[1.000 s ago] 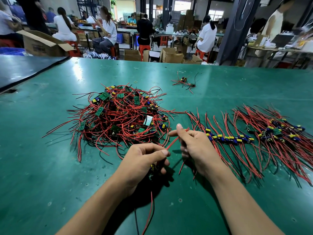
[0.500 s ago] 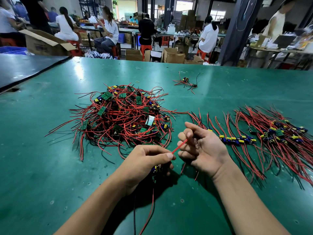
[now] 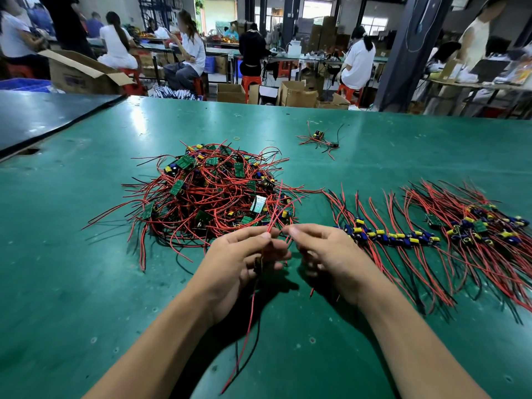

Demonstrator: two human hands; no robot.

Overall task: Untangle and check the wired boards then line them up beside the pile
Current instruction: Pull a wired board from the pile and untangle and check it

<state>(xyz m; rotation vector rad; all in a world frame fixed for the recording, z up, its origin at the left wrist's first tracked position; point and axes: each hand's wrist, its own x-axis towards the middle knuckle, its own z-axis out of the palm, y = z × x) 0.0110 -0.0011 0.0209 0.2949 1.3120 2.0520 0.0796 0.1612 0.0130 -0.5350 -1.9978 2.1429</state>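
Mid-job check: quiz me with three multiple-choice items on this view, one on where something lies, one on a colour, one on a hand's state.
1. Where does the lined-up row lie relative to the tangled pile?
A. To its left
B. To its right
C. On top of it

2. What colour is the table top?
A. Grey
B. Brown
C. Green

3. What is the left hand doing?
A. Holding a wired board
B. Lying flat on the table
C. Reaching into a carton

Answers:
1 B: the row lies apart from the pile, on the person's right.
2 C: the bare surface all round is green.
3 A: its fingers curl round the board, leads hanging below, while the right hand pinches a red lead.
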